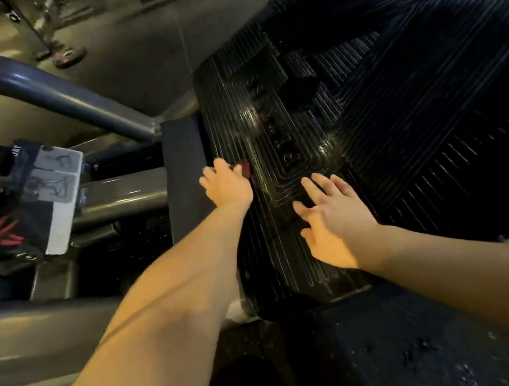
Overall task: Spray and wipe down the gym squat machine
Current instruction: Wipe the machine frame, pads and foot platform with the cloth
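The squat machine's footplate (396, 89) fills the view from the centre out to two o'clock. It is a broad black rubber slab moulded in fine parallel ribs, with raised lettering I can't read. It shines wet near the middle, and I'd say that is the main hazard: a palm leaning on slick rubber could skid, and liquid sitting in the grooves may be missed by a quick pass. At six o'clock lies the floor (402, 352), dark speckled rubber with damp-looking spots, so footing could go too. From ten o'clock a round grey steel tube (42, 89), smooth and painted, curves down to a weld at the plate's left edge. A hand sweeping that way could knock its knuckles on the joint. At nine o'clock hangs a flat instruction placard (54, 186) with rounded corners and faded figures. The right hand (330, 224), just below centre, has its grip spread wide, fingers straight over the ribs. Whether it presses the plate or hovers I cannot tell. The left hand (226, 187), just left of centre at the plate's near-left edge, has its grip curled, pinching a small red cloth (244, 168). The cloth is blurred and mostly hidden under the fingers. So little shows that it could bunch up or slip out. I see no spray bottle.
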### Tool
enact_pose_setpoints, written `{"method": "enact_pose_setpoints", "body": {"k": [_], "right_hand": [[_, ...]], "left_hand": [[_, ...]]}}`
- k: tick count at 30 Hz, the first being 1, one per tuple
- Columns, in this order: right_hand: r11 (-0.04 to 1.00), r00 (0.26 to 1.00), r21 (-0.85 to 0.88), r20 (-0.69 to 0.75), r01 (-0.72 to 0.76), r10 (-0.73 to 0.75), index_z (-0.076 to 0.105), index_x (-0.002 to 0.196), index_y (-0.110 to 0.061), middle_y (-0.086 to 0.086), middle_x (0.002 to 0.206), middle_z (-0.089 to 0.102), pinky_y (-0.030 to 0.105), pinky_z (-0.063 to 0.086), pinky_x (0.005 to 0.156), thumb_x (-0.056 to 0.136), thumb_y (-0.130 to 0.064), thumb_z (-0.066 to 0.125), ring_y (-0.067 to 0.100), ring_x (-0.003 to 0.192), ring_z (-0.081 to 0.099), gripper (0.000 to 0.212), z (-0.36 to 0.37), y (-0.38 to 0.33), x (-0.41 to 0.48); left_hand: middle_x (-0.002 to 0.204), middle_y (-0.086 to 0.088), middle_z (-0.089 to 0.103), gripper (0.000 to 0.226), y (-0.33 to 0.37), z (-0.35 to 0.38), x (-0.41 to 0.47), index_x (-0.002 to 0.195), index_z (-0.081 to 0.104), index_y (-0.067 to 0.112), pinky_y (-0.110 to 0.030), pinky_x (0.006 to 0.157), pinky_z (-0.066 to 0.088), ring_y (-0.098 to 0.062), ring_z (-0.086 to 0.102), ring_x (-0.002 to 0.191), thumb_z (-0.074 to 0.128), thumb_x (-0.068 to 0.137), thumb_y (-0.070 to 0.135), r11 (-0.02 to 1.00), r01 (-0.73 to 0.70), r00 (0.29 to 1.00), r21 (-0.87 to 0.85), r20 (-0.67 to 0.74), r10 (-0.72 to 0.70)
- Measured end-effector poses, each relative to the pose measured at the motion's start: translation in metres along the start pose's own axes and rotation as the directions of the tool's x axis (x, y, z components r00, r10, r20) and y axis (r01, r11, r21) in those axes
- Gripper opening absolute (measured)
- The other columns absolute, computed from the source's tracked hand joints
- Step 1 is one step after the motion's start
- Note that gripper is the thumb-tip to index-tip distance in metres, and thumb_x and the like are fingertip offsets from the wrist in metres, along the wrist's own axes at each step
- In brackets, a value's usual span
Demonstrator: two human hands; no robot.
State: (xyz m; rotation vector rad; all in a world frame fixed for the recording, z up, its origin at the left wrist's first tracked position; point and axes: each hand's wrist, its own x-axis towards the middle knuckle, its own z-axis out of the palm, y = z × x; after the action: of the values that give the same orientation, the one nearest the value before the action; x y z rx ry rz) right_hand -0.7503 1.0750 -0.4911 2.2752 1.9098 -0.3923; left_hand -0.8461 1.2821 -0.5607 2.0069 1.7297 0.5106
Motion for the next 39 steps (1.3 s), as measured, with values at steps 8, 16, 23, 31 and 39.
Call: {"method": "enact_pose_setpoints", "body": {"k": [8, 16, 23, 31, 39], "right_hand": [[1.000, 1.000, -0.014, 0.025, 0.005, -0.004, 0.022, 0.163, -0.026, 0.014, 0.171, -0.009, 0.051, -0.003, 0.128, 0.106, -0.048, 0.039, 0.032, 0.157, -0.015, 0.064, 0.000, -0.001, 0.003], [1.000, 0.999, -0.030, 0.037, 0.000, 0.001, 0.019, 0.164, -0.026, 0.013, 0.171, -0.012, 0.050, -0.006, 0.128, 0.107, -0.050, 0.036, 0.030, 0.157, -0.018, 0.064, -0.002, 0.004, 0.001], [0.998, 0.998, -0.064, 0.068, -0.001, 0.006, 0.014, 0.165, -0.026, 0.014, 0.170, -0.016, 0.051, -0.006, 0.128, 0.107, -0.051, 0.032, 0.032, 0.156, -0.019, 0.066, -0.002, 0.002, 0.001], [0.998, 0.999, -0.055, 0.050, 0.004, -0.001, 0.016, 0.164, -0.027, 0.013, 0.171, -0.013, 0.050, -0.008, 0.127, 0.107, -0.053, 0.033, 0.031, 0.157, -0.018, 0.065, -0.005, 0.002, 0.002], [0.999, 1.000, -0.044, 0.002, 0.022, -0.022, 0.022, 0.163, -0.027, 0.015, 0.172, -0.007, 0.050, -0.007, 0.127, 0.106, -0.051, 0.037, 0.033, 0.157, -0.013, 0.064, -0.001, 0.002, 0.002]], "left_hand": [[0.142, -0.014, 0.039, 0.026, 0.017, -0.002, 0.096, 0.126, 0.046, 0.014, -0.045, 0.100, 0.034, -0.034, 0.033, 0.131, 0.041, 0.108, 0.031, 0.995, 0.077, 0.991, -0.058, 0.114, -0.070], [0.134, -0.018, 0.041, 0.027, -0.001, 0.000, 0.049, 0.122, 0.047, 0.005, -0.045, 0.106, 0.032, -0.037, 0.037, 0.127, 0.046, 0.108, 0.028, 0.989, -0.073, 0.994, -0.131, 0.076, 0.083], [0.113, -0.007, 0.039, 0.013, -0.054, -0.018, -0.086, 0.106, 0.049, 0.009, -0.037, 0.097, 0.035, -0.025, 0.037, 0.107, 0.051, 0.105, 0.022, 0.943, -0.320, 0.939, -0.090, 0.101, 0.328], [0.128, -0.018, 0.043, 0.023, -0.013, -0.006, 0.008, 0.120, 0.050, 0.003, -0.045, 0.103, 0.035, -0.034, 0.038, 0.122, 0.049, 0.106, 0.022, 0.979, -0.194, 0.977, -0.063, 0.073, 0.198], [0.138, -0.014, 0.042, 0.029, 0.022, 0.010, 0.094, 0.128, 0.048, 0.012, -0.042, 0.101, 0.038, -0.033, 0.038, 0.128, 0.045, 0.108, 0.032, 0.999, -0.033, 0.999, 0.006, 0.033, 0.033]]}}
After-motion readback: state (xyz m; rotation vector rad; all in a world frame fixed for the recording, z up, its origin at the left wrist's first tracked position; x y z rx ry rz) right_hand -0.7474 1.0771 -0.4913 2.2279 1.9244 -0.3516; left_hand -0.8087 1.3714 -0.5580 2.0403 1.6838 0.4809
